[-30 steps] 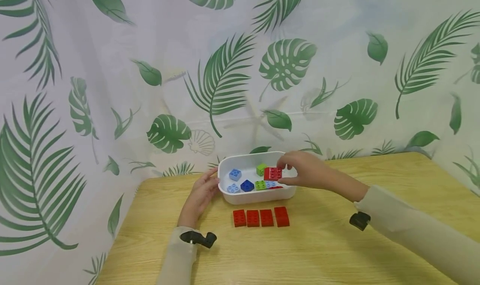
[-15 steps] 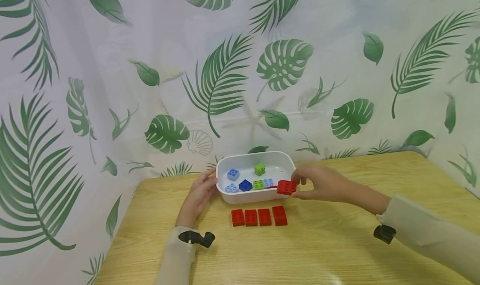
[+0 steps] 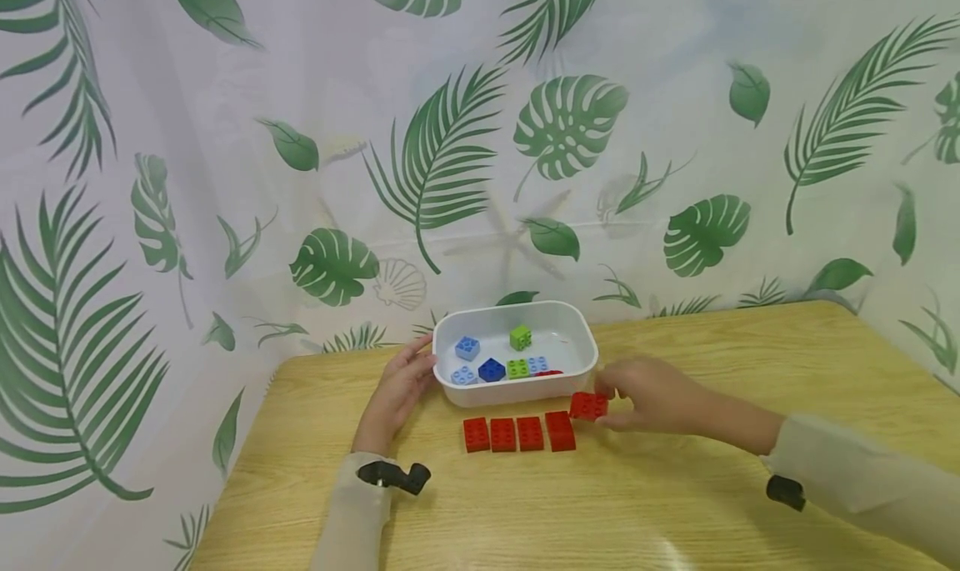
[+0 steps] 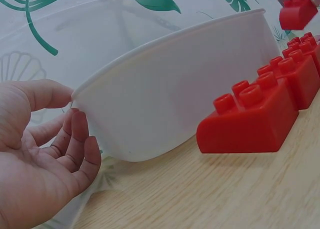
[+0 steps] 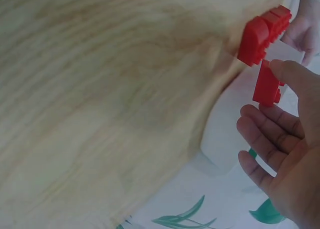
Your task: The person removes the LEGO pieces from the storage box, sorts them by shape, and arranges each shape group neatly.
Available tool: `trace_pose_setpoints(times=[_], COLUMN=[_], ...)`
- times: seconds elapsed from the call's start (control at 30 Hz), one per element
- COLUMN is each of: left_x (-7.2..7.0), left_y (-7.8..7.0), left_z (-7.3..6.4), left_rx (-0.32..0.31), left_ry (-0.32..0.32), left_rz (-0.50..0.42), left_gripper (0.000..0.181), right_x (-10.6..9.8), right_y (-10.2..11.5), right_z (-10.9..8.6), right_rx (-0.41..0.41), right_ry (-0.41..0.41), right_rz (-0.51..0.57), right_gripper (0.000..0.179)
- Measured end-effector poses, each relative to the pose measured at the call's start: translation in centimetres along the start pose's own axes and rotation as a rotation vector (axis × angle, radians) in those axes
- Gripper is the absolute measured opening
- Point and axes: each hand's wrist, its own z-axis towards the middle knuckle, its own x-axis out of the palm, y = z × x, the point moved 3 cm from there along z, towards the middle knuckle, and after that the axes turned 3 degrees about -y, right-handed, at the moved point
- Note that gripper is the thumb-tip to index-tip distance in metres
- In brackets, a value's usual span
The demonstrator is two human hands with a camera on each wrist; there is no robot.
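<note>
My right hand [image 3: 656, 396] pinches a red toy building brick [image 3: 588, 406] between thumb and fingers, just off the tub's front right corner. In the right wrist view the held brick [image 5: 267, 83] shows its studs turned to the right. Several red bricks [image 3: 531, 434] stand in a row on the table in front of the tub; the rightmost brick [image 3: 559, 431] has a smooth sloped face. My left hand [image 3: 395, 392] rests at the left end of the white tub [image 3: 517, 392], its thumb [image 4: 52, 95] touching the rim and its other fingers loosely bent below.
Inside the tub lie light blue bricks [image 3: 467, 348], a dark blue brick [image 3: 492, 370], green bricks [image 3: 521, 338] and a partly hidden red piece [image 3: 550, 373]. A leaf-patterned cloth [image 3: 465, 246] hangs behind the wooden table [image 3: 570, 513].
My right hand has carried the red brick out from over the tub, down and to the right, to beside the end of the row. My left hand stays at the tub.
</note>
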Motion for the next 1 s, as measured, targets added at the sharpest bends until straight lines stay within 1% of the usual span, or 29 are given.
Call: trace_pose_setpoints(times=[0.17,0.37,0.53,0.7,0.87,1.0], left_x=[0.0,-0.1,-0.1,-0.1,0.0,0.0], left_y=[-0.1,-0.1,-0.1,-0.1,0.0,0.0], left_z=[-0.2,-0.2,-0.2,-0.1,-0.1,-0.1], left_rx=[0.000,0.002,0.008,0.006,0.005,0.009], left_ry=[-0.013,-0.022,-0.013,-0.006,-0.011,-0.006], left_rz=[-0.014,-0.030,-0.015,-0.004,-0.013,-0.012], left_gripper=[0.051,0.050,0.050,0.051,0.050,0.050], right_x=[0.8,1.8,2.6,3.3,3.6,3.8], right_y=[-0.1,-0.2,-0.1,0.3,0.7,1.0], right_z=[-0.6,-1.1,-1.4,-1.7,-1.9,-1.9], right_rx=[-0.023,0.006,0.033,0.060,0.053,0.058], right_ry=[-0.057,-0.099,-0.106,-0.095,-0.100,-0.078], right_rz=[-0.051,-0.130,-0.195,-0.182,-0.171,-0.173], right_gripper=[0.023,0.030,0.037,0.042,0.045,0.047])
